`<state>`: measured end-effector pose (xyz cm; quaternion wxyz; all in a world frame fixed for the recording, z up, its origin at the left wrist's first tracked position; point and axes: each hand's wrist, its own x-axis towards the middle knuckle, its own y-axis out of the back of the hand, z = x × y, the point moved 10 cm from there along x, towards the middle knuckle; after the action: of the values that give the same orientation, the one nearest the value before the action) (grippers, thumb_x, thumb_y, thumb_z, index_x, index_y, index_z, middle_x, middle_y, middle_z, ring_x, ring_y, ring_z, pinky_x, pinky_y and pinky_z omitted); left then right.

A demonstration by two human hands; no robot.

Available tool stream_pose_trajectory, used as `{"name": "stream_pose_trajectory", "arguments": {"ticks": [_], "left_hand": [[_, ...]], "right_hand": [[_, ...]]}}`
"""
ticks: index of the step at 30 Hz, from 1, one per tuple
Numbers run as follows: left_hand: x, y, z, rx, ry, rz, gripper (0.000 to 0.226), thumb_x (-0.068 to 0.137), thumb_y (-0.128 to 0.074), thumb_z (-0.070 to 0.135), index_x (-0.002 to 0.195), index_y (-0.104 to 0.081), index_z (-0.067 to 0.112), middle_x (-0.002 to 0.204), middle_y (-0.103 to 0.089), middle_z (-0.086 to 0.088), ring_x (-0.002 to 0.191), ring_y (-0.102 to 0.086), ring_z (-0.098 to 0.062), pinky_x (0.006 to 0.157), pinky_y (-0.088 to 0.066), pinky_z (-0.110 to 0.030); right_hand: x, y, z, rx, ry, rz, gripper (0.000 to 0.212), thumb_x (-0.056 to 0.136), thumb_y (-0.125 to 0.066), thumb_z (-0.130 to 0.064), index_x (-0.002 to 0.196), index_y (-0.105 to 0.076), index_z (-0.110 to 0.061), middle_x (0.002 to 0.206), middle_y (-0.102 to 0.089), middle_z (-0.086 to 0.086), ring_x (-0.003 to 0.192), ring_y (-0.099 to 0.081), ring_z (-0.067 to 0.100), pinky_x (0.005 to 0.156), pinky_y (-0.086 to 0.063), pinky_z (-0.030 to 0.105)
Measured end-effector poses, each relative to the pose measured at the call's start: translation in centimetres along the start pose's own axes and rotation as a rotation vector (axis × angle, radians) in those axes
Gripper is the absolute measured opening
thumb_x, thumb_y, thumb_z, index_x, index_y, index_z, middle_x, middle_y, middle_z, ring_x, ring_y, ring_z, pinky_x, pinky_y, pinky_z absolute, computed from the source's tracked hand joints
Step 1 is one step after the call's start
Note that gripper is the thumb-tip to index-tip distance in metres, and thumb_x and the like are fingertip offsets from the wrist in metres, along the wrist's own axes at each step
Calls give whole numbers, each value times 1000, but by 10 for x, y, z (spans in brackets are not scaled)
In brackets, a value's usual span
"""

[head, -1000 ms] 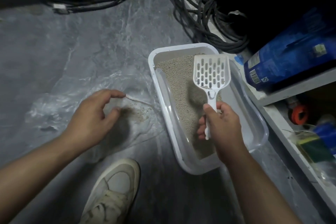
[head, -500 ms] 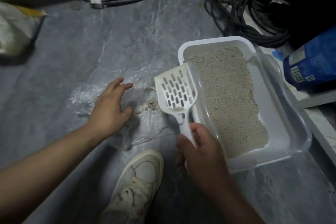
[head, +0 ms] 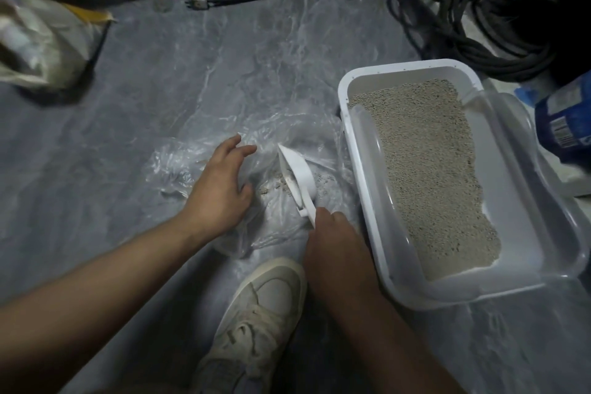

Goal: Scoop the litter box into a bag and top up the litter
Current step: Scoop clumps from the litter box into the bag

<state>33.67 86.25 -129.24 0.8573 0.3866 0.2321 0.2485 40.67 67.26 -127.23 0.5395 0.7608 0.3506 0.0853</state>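
Observation:
A white litter box (head: 361, 176) with a clear rim sits on the grey floor at the right, part filled with beige litter (head: 428, 169). Left of it lies a crumpled clear plastic bag (head: 179, 160) holding some scooped litter. My right hand (head: 332, 240) grips the handle of a white slotted scoop (head: 297, 176), which is turned on its side over the bag. My left hand (head: 220, 189) rests on the bag with fingers spread, holding nothing. A blue litter sack (head: 566, 125) lies on a low shelf at the far right.
My pale sneaker (head: 256, 323) stands just below the bag. Coiled black cables (head: 447, 9) lie behind the litter box. A crumpled pale bag (head: 38, 41) sits at the far left. A grey shelf edge runs along the right side.
My right hand carried the scoop from above the litter box leftward to the bag and tipped it on its side. My left hand let go of the bag's edge and spread flat on it.

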Motion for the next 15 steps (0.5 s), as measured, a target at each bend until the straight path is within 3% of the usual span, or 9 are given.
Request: {"name": "stream_pose_trajectory", "arguments": {"ticks": [9, 12, 15], "left_hand": [[1, 1, 4, -14, 6, 1, 64, 90, -62, 1, 150, -46, 17, 167, -24, -5, 152, -27, -20, 113, -21, -22], [2, 0, 4, -9, 1, -6, 64, 91, -63, 4, 151, -46, 18, 167, -24, -4, 152, -29, -21, 112, -24, -24], [4, 0, 5, -5, 3, -4, 64, 91, -64, 6, 151, -45, 19, 167, -24, -3, 152, -29, -21, 113, -24, -25]], "right_hand": [[-8, 19, 8, 50, 0, 82, 26, 97, -50, -15, 121, -58, -12, 106, -58, 5, 88, -62, 28, 67, -37, 31], [-9, 52, 9, 169, 24, 201, 29, 93, -52, -20, 117, -64, -9, 98, -62, 8, 85, -60, 29, 70, -43, 34], [-8, 93, 16, 340, 10, 251, 26, 93, -57, -24, 117, -68, -17, 90, -67, 0, 78, -59, 19, 65, -40, 28]]}}
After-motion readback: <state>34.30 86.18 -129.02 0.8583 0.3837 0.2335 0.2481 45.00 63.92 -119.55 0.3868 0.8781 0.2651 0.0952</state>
